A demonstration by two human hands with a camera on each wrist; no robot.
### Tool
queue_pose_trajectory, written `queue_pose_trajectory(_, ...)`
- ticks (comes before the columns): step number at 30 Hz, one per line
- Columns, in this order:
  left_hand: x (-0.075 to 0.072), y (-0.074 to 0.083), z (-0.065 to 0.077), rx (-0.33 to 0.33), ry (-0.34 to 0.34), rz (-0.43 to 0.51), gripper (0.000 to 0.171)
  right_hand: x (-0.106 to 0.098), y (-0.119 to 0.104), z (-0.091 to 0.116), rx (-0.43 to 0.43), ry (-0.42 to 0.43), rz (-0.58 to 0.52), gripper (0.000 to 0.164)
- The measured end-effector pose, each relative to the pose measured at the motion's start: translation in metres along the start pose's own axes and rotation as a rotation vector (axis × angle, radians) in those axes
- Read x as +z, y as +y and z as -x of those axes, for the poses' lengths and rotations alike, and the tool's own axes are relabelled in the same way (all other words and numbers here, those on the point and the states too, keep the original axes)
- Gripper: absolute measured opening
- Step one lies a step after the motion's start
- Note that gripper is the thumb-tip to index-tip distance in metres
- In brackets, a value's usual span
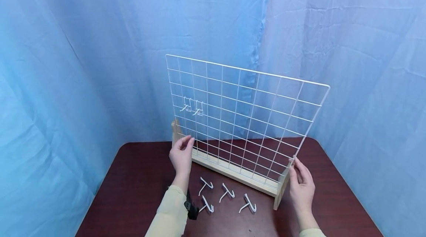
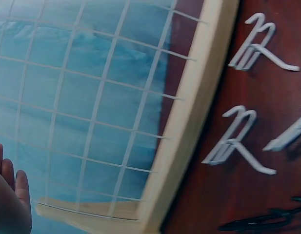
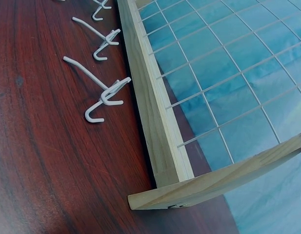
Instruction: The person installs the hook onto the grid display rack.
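Note:
A white wire grid panel (image 1: 229, 118) stands upright in a pale wooden stand (image 1: 233, 174), slanting across the table. Two white double-prong hooks (image 1: 198, 112) hang side by side on its left part. My right hand (image 1: 303, 185) is at the panel's right edge, thumb and fingers pinching the top of the stand's side piece (image 3: 218, 173). My left hand (image 1: 182, 157) is raised in front of the panel's lower left, near the other side piece (image 2: 87, 214). Its fingers (image 2: 22, 187) look fairly straight and hold nothing.
Several loose white hooks (image 1: 227, 192) lie on the dark red wooden table (image 1: 133, 192) in front of the stand, between my forearms. A black band (image 1: 192, 207) is on my left wrist. Blue curtains (image 1: 116, 44) hang behind and on both sides.

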State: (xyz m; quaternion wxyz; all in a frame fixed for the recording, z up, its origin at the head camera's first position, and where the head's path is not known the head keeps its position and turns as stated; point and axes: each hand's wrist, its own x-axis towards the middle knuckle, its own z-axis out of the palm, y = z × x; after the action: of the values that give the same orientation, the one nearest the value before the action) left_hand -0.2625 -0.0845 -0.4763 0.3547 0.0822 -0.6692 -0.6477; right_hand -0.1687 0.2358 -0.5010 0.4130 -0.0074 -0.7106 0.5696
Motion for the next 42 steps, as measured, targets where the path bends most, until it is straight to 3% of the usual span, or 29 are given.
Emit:
queue_pose_trajectory(15,-0.018,-0.044,0.067,-0.087,-0.093,-0.004,0.013,-0.001,-0.002,0.0,0.014,-0.003,0.008,0.033)
queue_pose_trajectory(25,-0.03,-0.058,0.096,-0.127,-0.121,0.0,0.013,0.0,-0.001,-0.001,0.002,0.0,-0.012,0.033)
queue_pose_trajectory(33,-0.046,-0.064,0.108,-0.076,-0.182,-0.035,0.015,0.001,0.0,-0.001,-0.011,-0.005,-0.026,0.034)
queue_pose_trajectory(42,-0.06,-0.072,0.115,0.039,-0.25,-0.151,0.017,0.001,0.0,0.0,-0.004,0.001,-0.025,0.034)
